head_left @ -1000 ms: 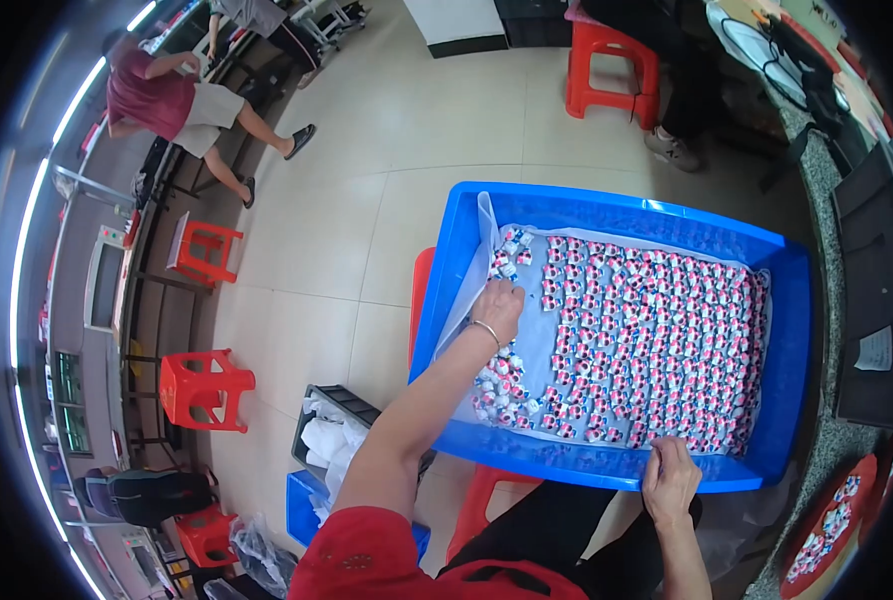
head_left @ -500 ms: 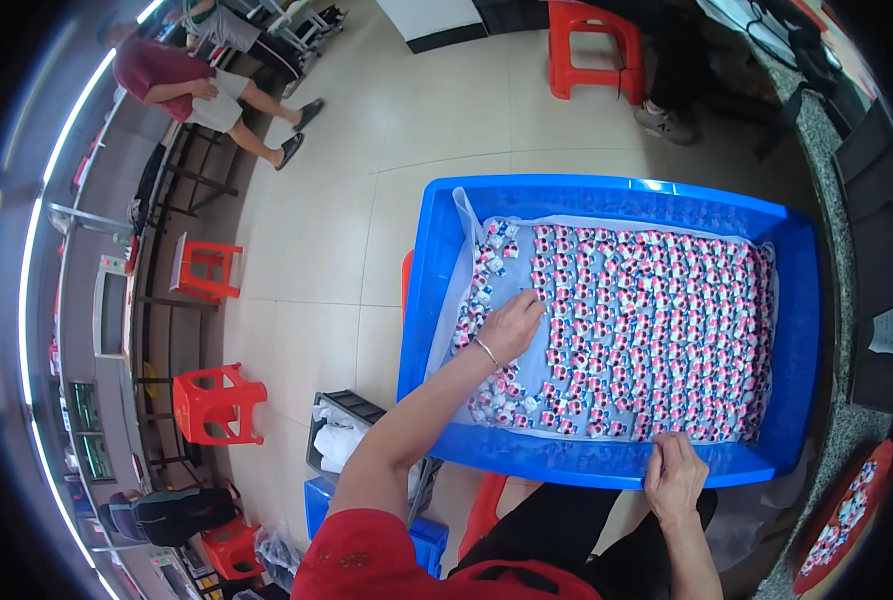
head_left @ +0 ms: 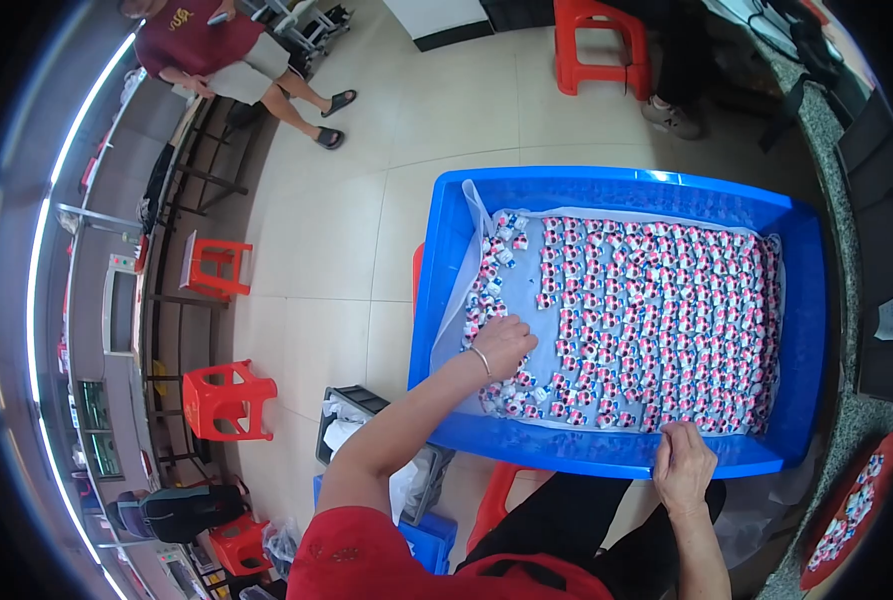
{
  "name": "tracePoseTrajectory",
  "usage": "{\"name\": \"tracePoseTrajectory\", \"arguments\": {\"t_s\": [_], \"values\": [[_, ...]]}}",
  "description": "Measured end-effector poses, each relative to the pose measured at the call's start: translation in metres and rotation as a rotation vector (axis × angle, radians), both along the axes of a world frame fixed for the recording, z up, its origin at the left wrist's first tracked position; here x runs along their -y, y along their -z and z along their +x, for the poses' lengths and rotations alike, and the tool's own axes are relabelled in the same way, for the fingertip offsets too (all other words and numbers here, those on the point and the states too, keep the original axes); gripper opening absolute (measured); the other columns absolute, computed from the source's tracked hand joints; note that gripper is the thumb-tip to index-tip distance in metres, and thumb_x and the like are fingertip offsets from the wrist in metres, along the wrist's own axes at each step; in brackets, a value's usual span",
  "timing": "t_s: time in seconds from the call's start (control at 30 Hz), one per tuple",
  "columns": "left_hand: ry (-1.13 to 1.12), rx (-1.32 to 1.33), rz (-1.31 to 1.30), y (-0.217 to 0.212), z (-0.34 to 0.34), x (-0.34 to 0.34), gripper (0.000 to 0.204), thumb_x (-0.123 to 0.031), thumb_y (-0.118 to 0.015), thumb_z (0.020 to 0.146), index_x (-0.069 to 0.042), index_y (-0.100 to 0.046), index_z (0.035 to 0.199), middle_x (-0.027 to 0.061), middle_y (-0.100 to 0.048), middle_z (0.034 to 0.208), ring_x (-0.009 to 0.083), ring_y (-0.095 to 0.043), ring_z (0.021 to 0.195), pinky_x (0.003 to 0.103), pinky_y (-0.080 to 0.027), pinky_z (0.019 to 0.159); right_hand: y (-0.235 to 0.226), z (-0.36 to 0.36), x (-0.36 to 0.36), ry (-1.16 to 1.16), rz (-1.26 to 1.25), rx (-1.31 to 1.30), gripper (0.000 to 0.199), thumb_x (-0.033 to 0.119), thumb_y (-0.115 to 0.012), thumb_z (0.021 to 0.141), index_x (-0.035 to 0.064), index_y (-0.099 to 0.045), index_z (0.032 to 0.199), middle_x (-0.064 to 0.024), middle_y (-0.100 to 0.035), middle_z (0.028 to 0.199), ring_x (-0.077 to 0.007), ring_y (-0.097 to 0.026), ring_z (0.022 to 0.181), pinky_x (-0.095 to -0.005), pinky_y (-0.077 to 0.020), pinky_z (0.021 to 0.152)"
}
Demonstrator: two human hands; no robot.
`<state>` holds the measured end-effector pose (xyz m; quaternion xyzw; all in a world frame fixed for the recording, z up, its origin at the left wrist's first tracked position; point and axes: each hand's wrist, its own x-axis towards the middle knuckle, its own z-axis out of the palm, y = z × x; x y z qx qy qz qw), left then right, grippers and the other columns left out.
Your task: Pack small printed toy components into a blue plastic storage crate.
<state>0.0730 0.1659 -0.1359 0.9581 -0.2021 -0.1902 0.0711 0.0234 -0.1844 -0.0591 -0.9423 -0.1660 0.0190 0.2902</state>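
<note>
The left hand (head_left: 504, 345) rests palm down, fingers curled, on the loose small wrapped packets (head_left: 506, 300) at the near left of the blue tray (head_left: 616, 185); whether it grips any cannot be told. The neat rows of packets (head_left: 666, 320) run left to right, just right of this hand. The right hand (head_left: 682, 465) clasps the tray's near rim, farther from the loose ones.

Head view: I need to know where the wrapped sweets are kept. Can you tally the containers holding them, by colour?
blue tray: 1
red round tray: 1
Total: 2
</note>
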Motion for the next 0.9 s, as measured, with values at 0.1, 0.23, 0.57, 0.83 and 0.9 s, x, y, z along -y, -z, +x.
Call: {"name": "tracePoseTrajectory", "arguments": {"t_s": [0.1, 0.23, 0.57, 0.83, 0.9], "values": [[0.036, -0.081, 0.049, 0.003, 0.010, 0.000, 0.021, -0.005, -0.062, 0.079, -0.011, -0.065, 0.099, 0.0090, -0.059, 0.098, 0.0292, -0.055, 0.094, 0.041, -0.045, 0.082, 0.000, -0.001, 0.000, 0.008, -0.001, -0.001, 0.005, 0.004, -0.057, 0.084, 0.0032, -0.059, 0.088, -0.0127, -0.061, 0.084, -0.0330, -0.062, 0.072, -0.0404, -0.0491, 0.061], [-0.342, -0.123, -0.585, 0.016, 0.012, -0.005, 0.024, -0.007, -0.062, 0.083, -0.010, -0.064, 0.107, 0.0113, -0.054, 0.102, 0.0250, -0.058, 0.091, 0.037, -0.048, 0.080, 0.000, -0.001, 0.000, 0.024, -0.005, -0.005, 0.005, 0.005, -0.058, 0.083, 0.0036, -0.060, 0.088, -0.0125, -0.061, 0.083, -0.0330, -0.062, 0.071, -0.0404, -0.0488, 0.060], [-0.471, 0.098, -0.540, 0.032, 0.006, 0.009, 0.028, -0.001, -0.069, 0.077, -0.004, -0.060, 0.104, 0.0106, -0.058, 0.097, 0.0217, -0.065, 0.077, 0.032, -0.053, 0.070, 0.000, -0.001, 0.003, 0.025, 0.015, 0.007, 0.006, 0.005, -0.058, 0.082, 0.0039, -0.060, 0.088, -0.0126, -0.061, 0.083, -0.0333, -0.062, 0.071, -0.0408, -0.0486, 0.059], [-0.487, 0.239, -0.533, 0.044, 0.014, 0.011, 0.032, -0.003, -0.071, 0.076, -0.004, -0.056, 0.104, 0.0121, -0.056, 0.096, 0.0231, -0.063, 0.072, 0.036, -0.051, 0.065, 0.000, -0.001, 0.000, 0.031, 0.007, -0.002, 0.004, 0.005, -0.059, 0.082, 0.0042, -0.061, 0.086, -0.0126, -0.060, 0.079, -0.0330, -0.061, 0.068, -0.0411, -0.0480, 0.058], [-0.475, 0.227, -0.506, 0.044, 0.018, 0.012, 0.035, -0.003, -0.071, 0.076, -0.004, -0.054, 0.107, 0.0119, -0.056, 0.099, 0.0225, -0.063, 0.072, 0.035, -0.052, 0.066, 0.000, -0.002, 0.000, 0.032, 0.004, -0.002, 0.004, 0.004, -0.059, 0.082, 0.0042, -0.061, 0.086, -0.0127, -0.060, 0.079, -0.0330, -0.061, 0.068, -0.0411, -0.0480, 0.058]]}}
